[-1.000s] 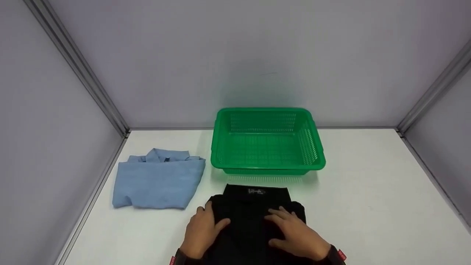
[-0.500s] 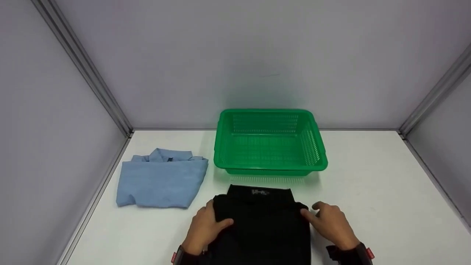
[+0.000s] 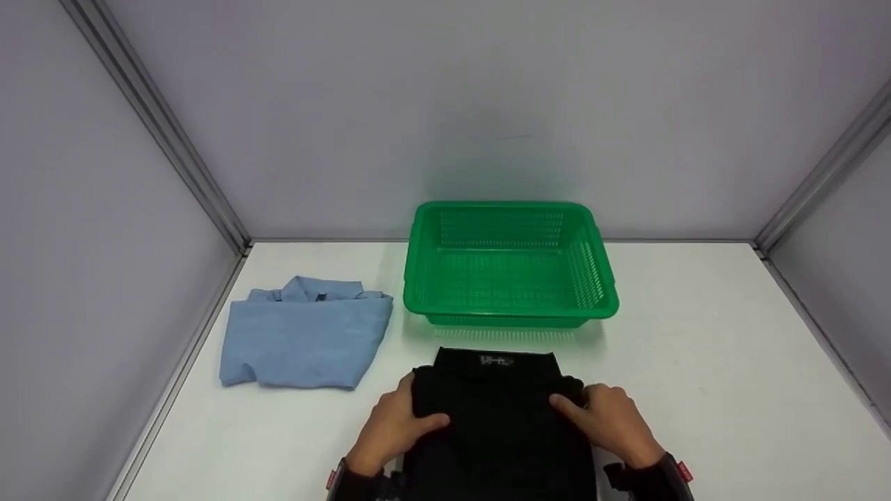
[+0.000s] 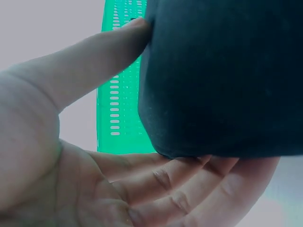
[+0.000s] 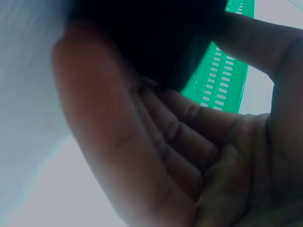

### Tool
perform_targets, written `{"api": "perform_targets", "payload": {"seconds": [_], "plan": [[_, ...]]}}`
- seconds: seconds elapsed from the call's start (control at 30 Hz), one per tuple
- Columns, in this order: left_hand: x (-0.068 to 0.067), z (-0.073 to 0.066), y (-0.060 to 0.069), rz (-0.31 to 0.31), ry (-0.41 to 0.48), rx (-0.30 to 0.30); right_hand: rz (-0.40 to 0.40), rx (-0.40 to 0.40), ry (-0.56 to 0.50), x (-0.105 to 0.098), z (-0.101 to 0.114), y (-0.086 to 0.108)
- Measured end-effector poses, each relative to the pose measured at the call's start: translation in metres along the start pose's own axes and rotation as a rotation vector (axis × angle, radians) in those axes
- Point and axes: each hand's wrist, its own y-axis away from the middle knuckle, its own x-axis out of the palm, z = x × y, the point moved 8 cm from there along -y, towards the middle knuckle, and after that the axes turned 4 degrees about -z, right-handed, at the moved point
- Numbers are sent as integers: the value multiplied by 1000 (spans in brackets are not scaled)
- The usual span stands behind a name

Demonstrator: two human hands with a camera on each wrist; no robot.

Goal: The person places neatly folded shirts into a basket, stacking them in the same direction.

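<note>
A folded black shirt (image 3: 498,431) lies at the near middle of the table, with a flat collar band bearing pale lettering at its far end. My left hand (image 3: 391,430) holds its left edge, thumb on top. In the left wrist view, the fingers (image 4: 180,189) run beneath the black cloth (image 4: 218,80). At the opposite edge my right hand (image 3: 614,421) grips the cloth, its thumb on the upper face. Fingers (image 5: 175,127) curl under the dark fabric (image 5: 151,38) in the right wrist view. The shirt hides most fingertips.
Beyond the shirt stands a green plastic basket (image 3: 511,321) with slotted sides and nothing in it. A folded light blue shirt (image 3: 306,341) lies on the white table (image 3: 710,362) at left. Grey panels (image 3: 348,118) enclose the back and sides.
My right hand has moved from the top of the black shirt out to its right edge and now grips there. The left hand stays at the left edge.
</note>
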Motion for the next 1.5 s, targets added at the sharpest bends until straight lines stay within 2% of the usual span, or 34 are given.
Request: {"api": "perform_targets", "payload": {"seconds": [0.17, 0.27, 0.33, 0.47, 0.53, 0.63, 0.83, 1.0, 1.17, 1.37, 1.5], "plan": [[5, 1, -2, 46, 3, -28, 40, -48, -62, 3, 6, 0], [12, 11, -6, 81, 12, -56, 87, -63, -119, 5, 8, 1], [19, 23, -12, 104, 31, -50, 122, -73, -165, 6, 9, 2], [39, 65, -34, 143, 93, -31, 183, -100, -250, 8, 11, 3], [46, 82, -43, 155, 133, -18, 209, -109, -286, 9, 12, 4], [53, 93, -50, 167, 165, -3, 255, -110, -338, 12, 13, 3], [59, 98, -54, 176, 162, 0, 317, -119, -403, 17, 14, 3], [58, 100, -55, 154, 176, -21, 294, -131, -401, 16, 14, 3], [54, 98, -55, 115, 169, -22, 271, -105, -393, 11, 13, 2], [52, 100, -55, 78, 197, -19, 288, -193, -385, 8, 18, 3], [50, 95, -54, 67, 212, 4, 265, -208, -360, 4, 20, 4]]}}
